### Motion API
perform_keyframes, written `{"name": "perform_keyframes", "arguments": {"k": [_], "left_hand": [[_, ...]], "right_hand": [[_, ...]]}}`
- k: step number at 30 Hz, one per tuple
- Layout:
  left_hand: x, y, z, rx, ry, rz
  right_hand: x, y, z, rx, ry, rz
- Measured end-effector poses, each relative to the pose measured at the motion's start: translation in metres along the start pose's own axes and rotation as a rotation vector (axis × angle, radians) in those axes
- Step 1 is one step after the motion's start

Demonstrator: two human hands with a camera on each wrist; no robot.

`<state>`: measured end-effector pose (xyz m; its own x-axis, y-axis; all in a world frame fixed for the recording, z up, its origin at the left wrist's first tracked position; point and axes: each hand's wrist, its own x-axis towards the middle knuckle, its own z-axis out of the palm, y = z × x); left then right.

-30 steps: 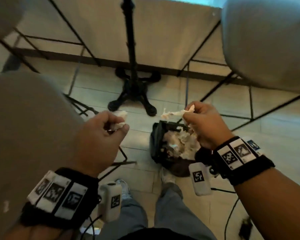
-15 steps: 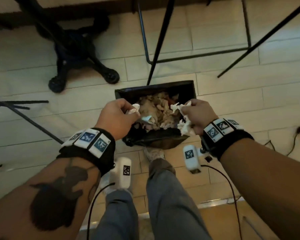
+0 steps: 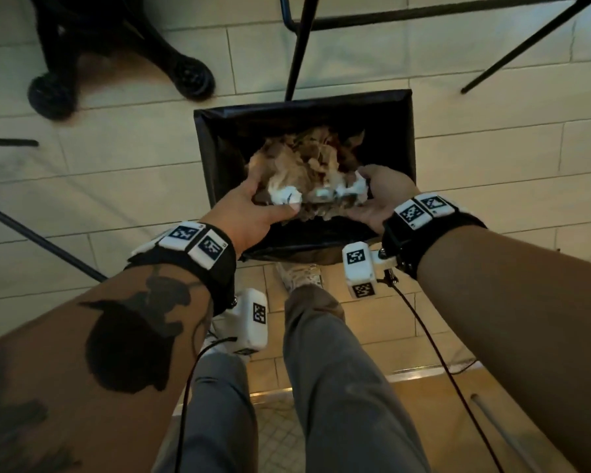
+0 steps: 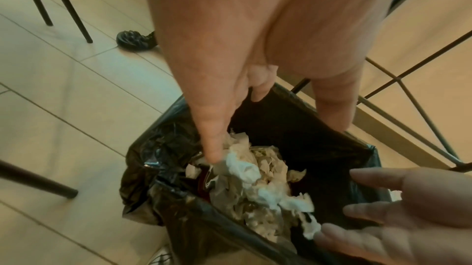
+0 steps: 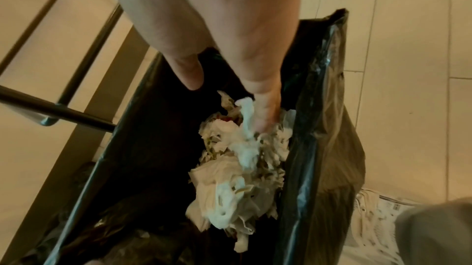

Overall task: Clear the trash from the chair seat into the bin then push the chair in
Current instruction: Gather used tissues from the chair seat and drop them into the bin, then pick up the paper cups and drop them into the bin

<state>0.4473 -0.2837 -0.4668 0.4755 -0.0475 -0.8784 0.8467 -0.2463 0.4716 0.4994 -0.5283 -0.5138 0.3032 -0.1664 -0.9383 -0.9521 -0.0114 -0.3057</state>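
Both hands are spread over the bin, fingers straight and apart, gripping nothing. The left hand point(image 3: 253, 206) hangs at the left side of the bin's mouth, its forefinger point(image 4: 212, 142) reaching down to touch a white crumpled tissue point(image 4: 241, 168) on top of the heap. The right hand point(image 3: 379, 196) is at the right side, palm turned inward, fingers extended; one fingertip point(image 5: 265, 116) presses into another white tissue scrap point(image 5: 246, 138) lying loose on the pile. The trash is in the bin point(image 3: 408, 138), a rectangular one lined with a black bag point(image 5: 321, 128), packed with browned and white crumpled paper point(image 3: 307, 165). Just beyond the bin's far rim a thin black chair leg point(image 3: 299, 46) comes down to the pale tiled floor point(image 3: 116, 199). Further left and far stands a heavy black table base point(image 3: 185, 73) with rounded feet. On the near side, the person's grey trouser legs point(image 3: 338, 370) and a light shoe point(image 3: 301, 274) stand right against the bin.
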Motion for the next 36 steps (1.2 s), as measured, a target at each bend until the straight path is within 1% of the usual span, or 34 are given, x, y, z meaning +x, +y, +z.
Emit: {"name": "perform_keyframes", "arguments": {"k": [2,3,5,7,9,10,12,14,16,18,20,22,24,27,30,31,32,33,35,36], "left_hand": [[-0.009,-0.001,-0.004,0.072,0.009,-0.026],[-0.015,-0.002,-0.008,0.069,0.016,-0.024],[-0.037,0.0,-0.016,-0.016,0.013,-0.019],[-0.076,0.012,-0.026,-0.125,0.005,0.038],[-0.126,0.025,-0.038,-0.176,-0.013,0.104],[-0.157,0.031,-0.046,-0.189,-0.014,0.141],[-0.22,0.038,-0.066,-0.159,0.019,0.238],[-0.288,0.039,-0.092,-0.118,0.07,0.338],[-0.357,0.034,-0.119,-0.136,0.15,0.384],[-0.42,0.021,-0.145,-0.141,0.27,0.434],[-0.476,0.0,-0.168,-0.15,0.416,0.492],[-0.521,-0.024,-0.186,-0.211,0.592,0.517],[-0.554,-0.053,-0.201,-0.252,0.812,0.533],[-0.575,-0.095,-0.225,-0.254,1.117,0.469],[-0.574,-0.134,-0.25,-0.206,1.346,0.368],[-0.571,-0.144,-0.256,-0.174,1.371,0.325],[-0.569,-0.152,-0.26,-0.157,1.346,0.27],[-0.566,-0.158,-0.262,-0.141,1.291,0.209],[-0.56,-0.166,-0.262,-0.095,1.179,0.097],[-0.557,-0.169,-0.262,-0.084,1.15,0.058]], "right_hand": [[-0.01,0.001,0.004,0.033,-0.001,-0.013],[-0.021,-0.001,0.007,0.051,0.016,-0.008],[-0.04,0.0,0.011,0.101,0.018,0.012],[-0.063,0.003,0.017,0.123,-0.01,0.036],[-0.097,0.0,0.026,0.005,-0.025,0.019],[-0.117,-0.002,0.033,-0.062,-0.06,-0.002],[-0.157,-0.008,0.046,-0.21,-0.138,-0.083],[-0.203,-0.016,0.058,-0.407,-0.187,-0.173],[-0.252,-0.027,0.078,-0.56,-0.251,-0.233],[-0.301,-0.044,0.112,-0.661,-0.283,-0.32],[-0.354,-0.059,0.155,-0.766,-0.338,-0.474],[-0.4,-0.071,0.194,-0.875,-0.36,-0.679],[-0.445,-0.078,0.235,-1.077,-0.496,-0.834],[-0.554,-0.072,0.309,-1.216,-0.628,-1.062],[-0.611,-0.049,0.382,-1.399,-0.752,-1.263],[-0.619,-0.04,0.405,-1.457,-0.77,-1.304],[-0.628,-0.03,0.427,-1.506,-0.785,-1.325],[-0.632,-0.02,0.446,-1.542,-0.801,-1.355],[-0.64,0.002,0.483,-1.595,-0.829,-1.472],[-0.642,0.012,0.5,-1.621,-0.834,-1.509]]}}
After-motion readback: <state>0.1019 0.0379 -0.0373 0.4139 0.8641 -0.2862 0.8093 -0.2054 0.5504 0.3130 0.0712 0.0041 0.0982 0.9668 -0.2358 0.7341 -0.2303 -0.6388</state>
